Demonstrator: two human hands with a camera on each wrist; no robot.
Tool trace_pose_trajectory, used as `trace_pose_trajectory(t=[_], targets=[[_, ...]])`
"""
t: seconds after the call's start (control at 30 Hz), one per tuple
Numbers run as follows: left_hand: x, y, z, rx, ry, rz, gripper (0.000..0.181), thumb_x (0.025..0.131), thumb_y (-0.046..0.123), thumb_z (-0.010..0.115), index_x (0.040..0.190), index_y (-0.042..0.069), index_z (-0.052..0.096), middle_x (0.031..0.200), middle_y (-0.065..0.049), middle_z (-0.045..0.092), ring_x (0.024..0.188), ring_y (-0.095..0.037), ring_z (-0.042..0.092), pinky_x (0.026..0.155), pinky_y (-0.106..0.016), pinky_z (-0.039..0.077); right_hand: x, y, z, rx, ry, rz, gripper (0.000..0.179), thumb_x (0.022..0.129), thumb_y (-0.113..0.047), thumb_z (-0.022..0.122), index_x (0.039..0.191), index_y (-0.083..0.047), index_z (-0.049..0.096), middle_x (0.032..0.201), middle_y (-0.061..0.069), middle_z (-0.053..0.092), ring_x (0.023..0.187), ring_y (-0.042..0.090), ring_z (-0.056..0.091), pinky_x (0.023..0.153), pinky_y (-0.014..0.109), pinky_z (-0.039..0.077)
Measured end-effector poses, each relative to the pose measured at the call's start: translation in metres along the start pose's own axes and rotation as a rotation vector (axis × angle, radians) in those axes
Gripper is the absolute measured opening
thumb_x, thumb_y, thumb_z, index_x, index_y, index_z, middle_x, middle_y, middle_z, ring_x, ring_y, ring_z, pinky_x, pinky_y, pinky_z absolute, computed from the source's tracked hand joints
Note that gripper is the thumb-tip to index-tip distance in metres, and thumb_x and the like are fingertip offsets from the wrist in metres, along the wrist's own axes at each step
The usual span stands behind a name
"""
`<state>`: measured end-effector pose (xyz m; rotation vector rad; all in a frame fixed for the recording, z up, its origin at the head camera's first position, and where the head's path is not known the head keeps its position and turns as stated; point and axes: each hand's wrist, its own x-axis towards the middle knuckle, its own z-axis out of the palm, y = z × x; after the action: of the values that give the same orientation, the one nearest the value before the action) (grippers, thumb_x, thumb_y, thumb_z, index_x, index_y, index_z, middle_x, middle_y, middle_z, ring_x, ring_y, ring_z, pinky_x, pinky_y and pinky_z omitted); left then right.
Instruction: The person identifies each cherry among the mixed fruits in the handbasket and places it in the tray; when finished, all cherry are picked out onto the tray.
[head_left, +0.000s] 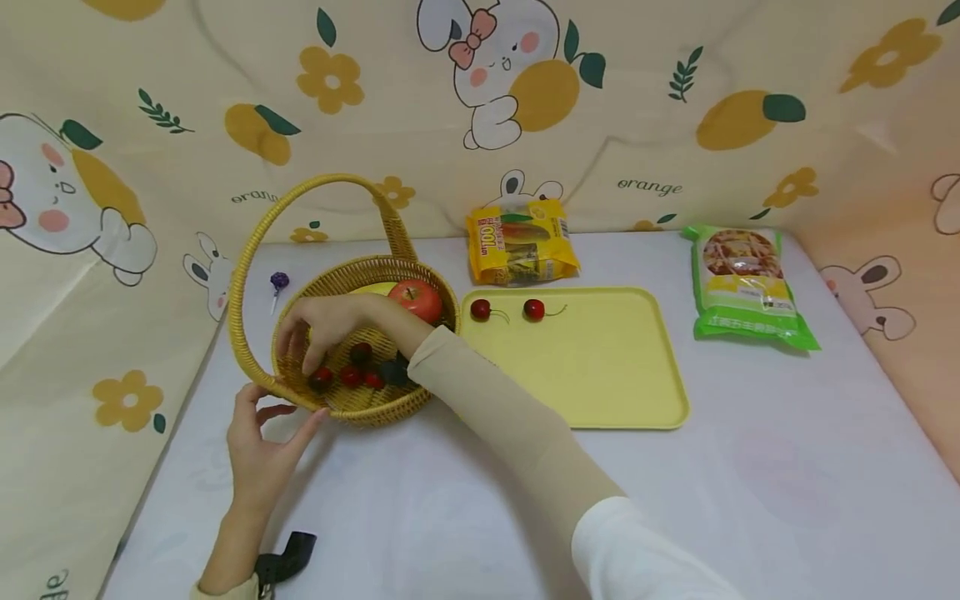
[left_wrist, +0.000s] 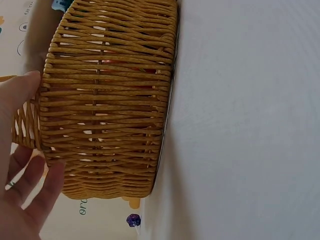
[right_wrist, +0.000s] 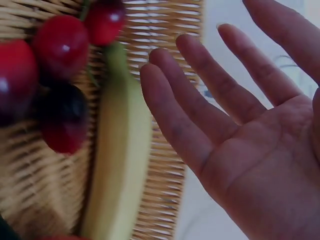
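Note:
At the near left rim of a wicker basket [head_left: 390, 412], by the foot of its tall handle [head_left: 238, 308], my left hand [head_left: 258, 450] holds on with thumb and fingers either side. My right hand [head_left: 326, 323] reaches down inside the basket, its fingertips close to a dark red cherry [head_left: 321, 380]. In the right wrist view its fingers are spread and hold nothing, beside a banana [right_wrist: 120, 165]. More cherries [right_wrist: 61, 42] lie in the basket. A red apple [head_left: 417, 301] sits at its back right. A dark clump [head_left: 393, 372] beside the cherries is partly hidden by my right forearm.
Right of the basket lies a yellow tray [head_left: 592, 367] with two stemmed cherries [head_left: 534, 310] at its back left. Behind it stands a yellow snack packet [head_left: 521, 242]; a green packet [head_left: 750, 287] lies far right. A purple lollipop [head_left: 279, 281] lies left of the basket.

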<state>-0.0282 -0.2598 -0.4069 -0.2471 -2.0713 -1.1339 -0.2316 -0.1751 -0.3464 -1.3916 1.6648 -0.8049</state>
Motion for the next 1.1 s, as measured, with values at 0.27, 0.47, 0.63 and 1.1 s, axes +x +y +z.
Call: trace_pose_trajectory(t=[0.27, 0.47, 0.63, 1.1], targets=[[0.000, 0.003, 0.001, 0.013, -0.026, -0.103, 0.049, 0.061, -0.024, 0.078, 0.105, -0.019, 0.057, 0.094, -0.027, 0.057, 0.091, -0.003, 0.055, 0.070, -0.011, 0.051, 0.011, 0.021, 0.011, 0.007, -0.002, 0.062, 0.041, 0.083, 0.003, 0.074, 0.124, 0.001, 0.066, 0.113, 0.011, 0.069, 0.104, 0.018, 0.063, 0.083, 0.019, 0.055], [0.000, -0.001, 0.001, 0.007, -0.031, -0.166, 0.046, 0.064, -0.022, 0.078, 0.105, -0.018, 0.057, 0.096, -0.028, 0.057, 0.090, -0.005, 0.056, 0.069, -0.012, 0.053, 0.014, 0.026, 0.013, 0.046, -0.013, 0.097, 0.037, 0.083, 0.009, 0.071, 0.120, 0.003, 0.068, 0.111, 0.015, 0.070, 0.099, 0.020, 0.066, 0.081, 0.021, 0.056], [-0.008, -0.020, -0.002, 0.000, -0.025, -0.193, 0.048, 0.064, -0.021, 0.080, 0.107, -0.015, 0.059, 0.099, -0.025, 0.057, 0.091, -0.007, 0.056, 0.069, -0.012, 0.054, 0.019, 0.026, 0.018, 0.026, -0.046, 0.099, 0.038, 0.082, 0.012, 0.071, 0.119, 0.005, 0.068, 0.110, 0.016, 0.070, 0.100, 0.022, 0.065, 0.081, 0.020, 0.056], [-0.010, -0.025, -0.002, -0.056, -0.032, -0.201, 0.049, 0.063, -0.027, 0.078, 0.106, -0.016, 0.057, 0.099, -0.027, 0.054, 0.092, -0.006, 0.056, 0.071, -0.014, 0.056, 0.028, 0.031, 0.029, -0.120, -0.024, 0.102, 0.027, 0.079, 0.008, 0.078, 0.104, 0.001, 0.070, 0.091, 0.007, 0.066, 0.083, 0.014, 0.059, 0.072, 0.020, 0.054]])
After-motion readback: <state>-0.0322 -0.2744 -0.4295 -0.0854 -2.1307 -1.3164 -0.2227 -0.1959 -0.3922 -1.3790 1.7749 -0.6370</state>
